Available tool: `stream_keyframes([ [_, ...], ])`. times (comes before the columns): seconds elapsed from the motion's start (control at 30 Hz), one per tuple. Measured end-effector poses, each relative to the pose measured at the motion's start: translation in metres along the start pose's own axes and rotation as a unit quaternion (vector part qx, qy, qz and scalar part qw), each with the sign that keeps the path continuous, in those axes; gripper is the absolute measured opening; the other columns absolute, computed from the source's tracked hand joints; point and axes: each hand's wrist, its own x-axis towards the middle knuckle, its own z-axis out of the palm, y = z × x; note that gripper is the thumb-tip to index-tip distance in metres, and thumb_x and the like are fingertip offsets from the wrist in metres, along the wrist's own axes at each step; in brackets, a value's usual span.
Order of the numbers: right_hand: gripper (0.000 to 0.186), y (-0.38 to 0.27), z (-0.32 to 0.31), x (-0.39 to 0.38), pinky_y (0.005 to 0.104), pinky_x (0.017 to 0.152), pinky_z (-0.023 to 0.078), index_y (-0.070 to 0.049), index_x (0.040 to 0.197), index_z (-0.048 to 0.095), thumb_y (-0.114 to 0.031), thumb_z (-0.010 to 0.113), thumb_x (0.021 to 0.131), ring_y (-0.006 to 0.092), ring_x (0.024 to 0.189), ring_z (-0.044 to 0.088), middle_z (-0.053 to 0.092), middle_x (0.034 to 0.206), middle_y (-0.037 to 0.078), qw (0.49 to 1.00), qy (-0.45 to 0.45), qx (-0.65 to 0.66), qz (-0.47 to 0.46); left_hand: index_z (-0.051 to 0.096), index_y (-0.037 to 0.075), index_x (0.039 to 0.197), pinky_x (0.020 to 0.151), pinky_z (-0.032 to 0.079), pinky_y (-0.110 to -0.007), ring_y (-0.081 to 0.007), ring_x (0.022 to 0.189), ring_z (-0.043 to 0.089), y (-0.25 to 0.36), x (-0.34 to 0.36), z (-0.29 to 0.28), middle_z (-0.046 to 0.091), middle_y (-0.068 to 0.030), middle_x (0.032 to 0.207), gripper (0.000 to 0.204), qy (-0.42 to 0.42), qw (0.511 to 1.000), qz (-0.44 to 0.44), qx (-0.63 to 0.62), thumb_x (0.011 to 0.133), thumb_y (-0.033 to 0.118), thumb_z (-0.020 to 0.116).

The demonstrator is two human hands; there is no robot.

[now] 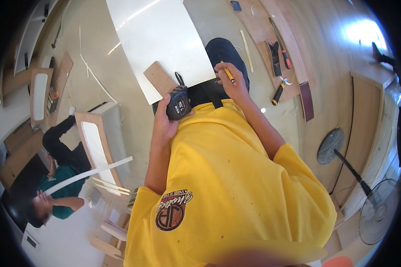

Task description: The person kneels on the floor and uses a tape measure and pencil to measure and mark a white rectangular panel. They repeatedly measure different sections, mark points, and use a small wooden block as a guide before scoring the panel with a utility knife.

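Observation:
My left hand (165,124) is closed around a dark tape measure (179,104) with a black wrist strap, close to my waist. A yellow and black pencil (230,76) is gripped in my right hand (236,88), which is by my right knee, beside the board's near right corner. A long white board (165,35) stretches away from my lap. On its near end lies a small brown wooden block (158,76), just beyond the tape measure. Any tape drawn out of the case is not visible.
Right of me, a wooden plank (258,33) carries pliers (275,60) and a hammer (279,92). A standing fan (378,211) is at the lower right. On the left, a co-worker in a green shirt (69,184) holds a white strip (89,172) near a wooden cabinet piece (108,149).

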Motion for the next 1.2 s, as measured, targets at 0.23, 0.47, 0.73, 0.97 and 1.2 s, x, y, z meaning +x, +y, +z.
stream_keyframes([
  [0.23, 0.020, 0.017, -0.003, -0.006, 0.0276, 0.078, 0.058, -0.002, 0.119, 0.067, -0.014, 0.060, 0.105, 0.0114, 0.090, 0.064, 0.069, 0.105, 0.004, 0.999, -0.020, 0.014, -0.049, 0.057, 0.001, 0.142, 0.085, 0.064, -0.046, -0.0287, 0.106, 0.069, -0.018, -0.004, -0.011, 0.068, -0.0173, 0.125, 0.055, -0.019, 1.000, -0.009, 0.010, 0.105, 0.041, 0.055],
  [0.47, 0.020, 0.024, -0.003, 0.009, 0.0277, 0.079, 0.057, -0.003, 0.118, 0.068, -0.016, 0.062, 0.104, 0.0120, 0.092, 0.066, 0.072, 0.106, 0.004, 0.993, -0.006, -0.069, -0.092, 0.055, 0.005, 0.146, 0.085, 0.064, -0.050, -0.0313, 0.109, 0.070, -0.021, -0.006, -0.022, 0.069, -0.0187, 0.124, 0.059, -0.008, 0.999, -0.050, 0.017, 0.105, 0.047, 0.050],
  [0.73, 0.019, 0.028, 0.006, 0.006, 0.0296, 0.085, 0.054, -0.001, 0.113, 0.070, -0.016, 0.067, 0.102, 0.0176, 0.092, 0.070, 0.074, 0.099, 0.010, 0.977, 0.046, -0.114, -0.175, 0.055, 0.007, 0.146, 0.081, 0.065, -0.051, -0.0324, 0.107, 0.071, -0.024, -0.009, -0.043, 0.069, -0.0183, 0.123, 0.062, -0.016, 0.994, -0.089, 0.058, 0.104, 0.052, 0.051],
  [0.97, 0.017, 0.027, 0.024, -0.025, 0.0291, 0.079, 0.055, -0.001, 0.113, 0.070, -0.011, 0.071, 0.098, 0.0160, 0.084, 0.069, 0.073, 0.094, 0.009, 0.975, 0.106, -0.128, -0.146, 0.056, 0.004, 0.144, 0.078, 0.065, -0.055, -0.0364, 0.111, 0.070, -0.032, 0.015, -0.094, 0.068, -0.0228, 0.124, 0.067, -0.122, 0.978, -0.160, -0.057, 0.103, 0.056, 0.051],
  [1.2, 0.019, 0.030, 0.036, -0.023, 0.0300, 0.075, 0.055, -0.001, 0.112, 0.070, -0.009, 0.073, 0.096, 0.0180, 0.078, 0.070, 0.072, 0.090, 0.009, 0.947, 0.154, -0.188, -0.210, 0.053, 0.001, 0.145, 0.080, 0.064, -0.061, -0.0434, 0.111, 0.069, -0.049, 0.032, -0.128, 0.066, -0.0277, 0.127, 0.070, -0.172, 0.942, -0.201, -0.207, 0.103, 0.057, 0.050],
])
